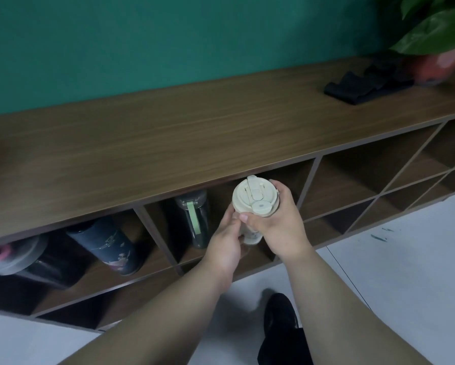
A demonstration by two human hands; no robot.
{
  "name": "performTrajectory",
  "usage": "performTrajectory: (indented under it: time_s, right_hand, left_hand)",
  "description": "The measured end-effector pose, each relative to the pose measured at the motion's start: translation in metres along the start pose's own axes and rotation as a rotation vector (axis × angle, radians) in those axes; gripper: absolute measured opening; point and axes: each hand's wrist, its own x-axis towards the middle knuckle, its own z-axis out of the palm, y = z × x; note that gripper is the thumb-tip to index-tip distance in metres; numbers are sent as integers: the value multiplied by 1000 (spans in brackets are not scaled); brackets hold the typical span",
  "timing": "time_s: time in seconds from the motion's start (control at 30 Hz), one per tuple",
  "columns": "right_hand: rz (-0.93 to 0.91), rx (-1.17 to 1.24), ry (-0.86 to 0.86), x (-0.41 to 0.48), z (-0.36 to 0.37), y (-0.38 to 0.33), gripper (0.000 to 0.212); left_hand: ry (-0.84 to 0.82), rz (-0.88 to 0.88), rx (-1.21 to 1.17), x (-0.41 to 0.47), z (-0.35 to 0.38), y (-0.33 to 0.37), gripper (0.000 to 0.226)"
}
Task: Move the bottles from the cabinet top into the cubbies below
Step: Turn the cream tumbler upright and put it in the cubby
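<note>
A cream bottle with a flip lid [254,197] stands upright between my two hands, just in front of the top-row cubby below the cabinet top [168,138]. My right hand [279,225] wraps its upper body from the right. My left hand [225,242] holds its lower part from the left. In the same cubby, to the left, stands a dark bottle with a green strap [193,219]. The cubby further left holds a dark blue patterned bottle [107,245] and a grey-lidded bottle with a pink cap [13,255], both leaning.
A black cloth [363,86] and a potted plant with a red pot [431,48] sit at the right end of the cabinet top. Open cubbies [366,177] run to the right. My black shoe [281,322] is on the pale floor.
</note>
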Motion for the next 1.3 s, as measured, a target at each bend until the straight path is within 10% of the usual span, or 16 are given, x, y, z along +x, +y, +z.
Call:
performTrajectory:
  time_s: [0.47, 1.3]
  right_hand:
    - [-44, 148, -85, 55, 0, 32, 71]
    - [-64, 151, -75, 59, -6, 33, 90]
  left_hand:
    - [22, -26, 28, 49, 5, 1, 24]
    - [100, 54, -13, 71, 9, -18, 35]
